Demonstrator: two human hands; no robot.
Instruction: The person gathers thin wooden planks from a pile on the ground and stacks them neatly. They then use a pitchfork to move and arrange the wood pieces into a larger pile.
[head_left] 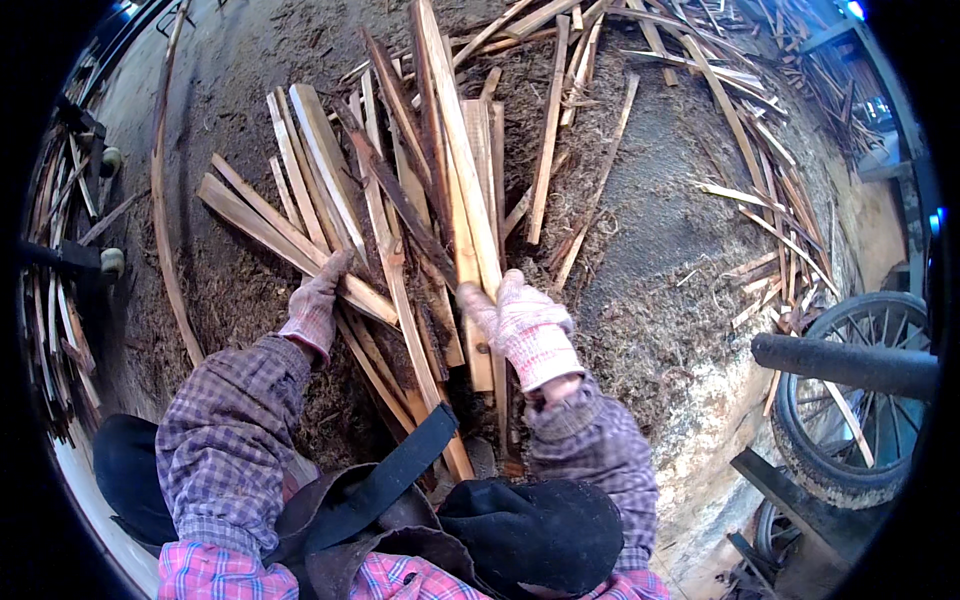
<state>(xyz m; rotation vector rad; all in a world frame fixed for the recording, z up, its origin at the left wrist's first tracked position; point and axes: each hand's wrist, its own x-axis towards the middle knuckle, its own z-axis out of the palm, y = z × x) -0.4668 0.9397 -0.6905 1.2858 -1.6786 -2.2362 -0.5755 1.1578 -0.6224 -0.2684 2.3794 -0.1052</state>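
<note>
A loose heap of split wooden strips [325, 160] fans out in front of me, some pale and freshly cut, others dark with bark. My left hand [316, 302], in a soiled pinkish knit glove, is closed at the near ends of a few strips on the heap's left side; the strips partly hide its fingers. In a similar glove, my right hand [525, 325] grips the near end of a long pale wooden strip [462, 150] that slants up and away. Its thumb and fingers lie on either side of the wood. Other strips lie between my hands.
Bark shreds cover the ground. A long thin slat [165, 200] lies to the left, near a rack of wood strips [55, 290]. More scattered strips [785, 215] lie at right, beside a spoked wheel [870, 390] and a dark metal pipe [845, 365].
</note>
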